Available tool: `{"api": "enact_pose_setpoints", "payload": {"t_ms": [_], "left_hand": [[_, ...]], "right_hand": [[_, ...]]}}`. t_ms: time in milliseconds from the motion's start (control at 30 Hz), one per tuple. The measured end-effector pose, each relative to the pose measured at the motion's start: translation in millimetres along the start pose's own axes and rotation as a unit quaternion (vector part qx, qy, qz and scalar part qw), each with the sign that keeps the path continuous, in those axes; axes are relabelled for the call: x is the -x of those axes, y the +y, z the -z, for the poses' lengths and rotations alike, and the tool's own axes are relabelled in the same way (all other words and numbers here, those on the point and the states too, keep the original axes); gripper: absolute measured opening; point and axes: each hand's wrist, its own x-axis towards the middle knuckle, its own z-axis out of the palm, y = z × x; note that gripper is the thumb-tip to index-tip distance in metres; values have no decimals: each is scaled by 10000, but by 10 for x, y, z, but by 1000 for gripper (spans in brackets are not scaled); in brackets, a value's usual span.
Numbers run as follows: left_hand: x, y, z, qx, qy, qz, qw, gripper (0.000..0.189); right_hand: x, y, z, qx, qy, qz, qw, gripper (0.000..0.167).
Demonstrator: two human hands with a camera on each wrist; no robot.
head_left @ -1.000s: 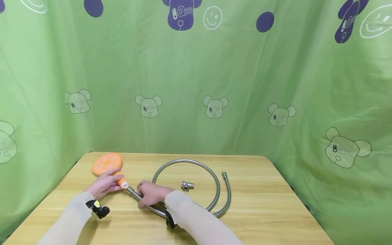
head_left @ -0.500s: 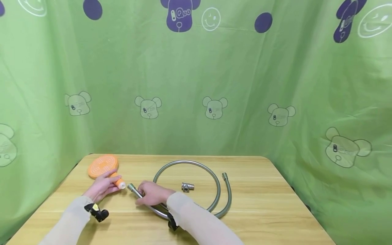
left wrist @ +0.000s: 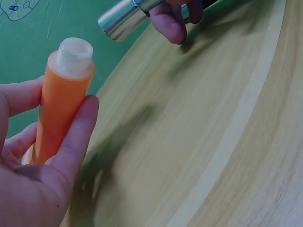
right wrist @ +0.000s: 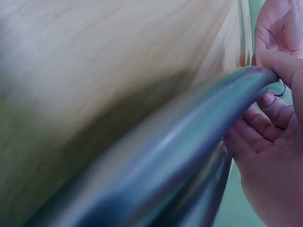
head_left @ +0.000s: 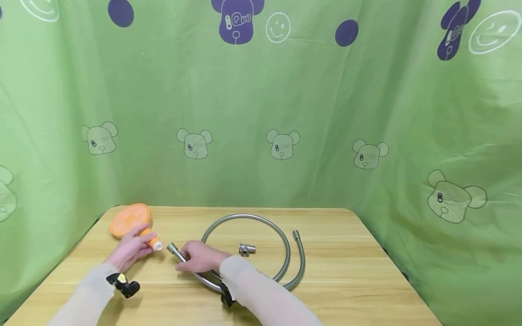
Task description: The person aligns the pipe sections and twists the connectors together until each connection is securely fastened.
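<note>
With the left grip [head_left: 131, 248] clamped on the orange shower head [head_left: 129, 220] and the right grip [head_left: 202, 257] on the shower hose [head_left: 244, 216] just right of it, the hose's stiffness could twist its connector [head_left: 171, 248] askew.

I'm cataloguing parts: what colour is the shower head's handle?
The handle is orange, clearest in the left wrist view.

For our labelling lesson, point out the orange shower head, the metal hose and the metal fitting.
Orange shower head [head_left: 131, 219], head view, on its round face.
Metal hose [right wrist: 165, 146], right wrist view, on its foreground stretch.
Metal fitting [head_left: 245, 249], head view, on its body.
</note>
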Motion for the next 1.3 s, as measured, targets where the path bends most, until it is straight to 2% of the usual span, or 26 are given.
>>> {"api": "enact_pose_setpoints", "payload": {"t_ms": [200,333,467,733,967,1133,1233,1300], "left_hand": [[-36,43,-55,-95,230,-113,9996,81],[-43,69,-86,-123,280,-139,9994,81],[-33,92,-103,-106,344,-144,9992,81],[26,209,-126,-98,553,-269,9981,79],[38,205,-122,-351,525,-302,9975,79],[42,167,-116,-650,639,-311,9954,77],[45,159,-115,-713,698,-303,9945,76],[47,159,-114,-693,696,-311,9947,77]], "right_hand": [[30,9,33,-392,43,-79,9992,25],[39,-21,58,-359,153,-77,9992,19],[39,-54,63,-320,199,-1,9993,15],[23,-103,70,-770,292,21,9966,10],[31,-137,63,-1118,495,-317,9920,12],[37,-171,69,-1397,508,-508,9876,12],[41,-187,83,-1721,586,-679,9810,5],[45,-192,94,-1898,665,-800,9763,14]]}}
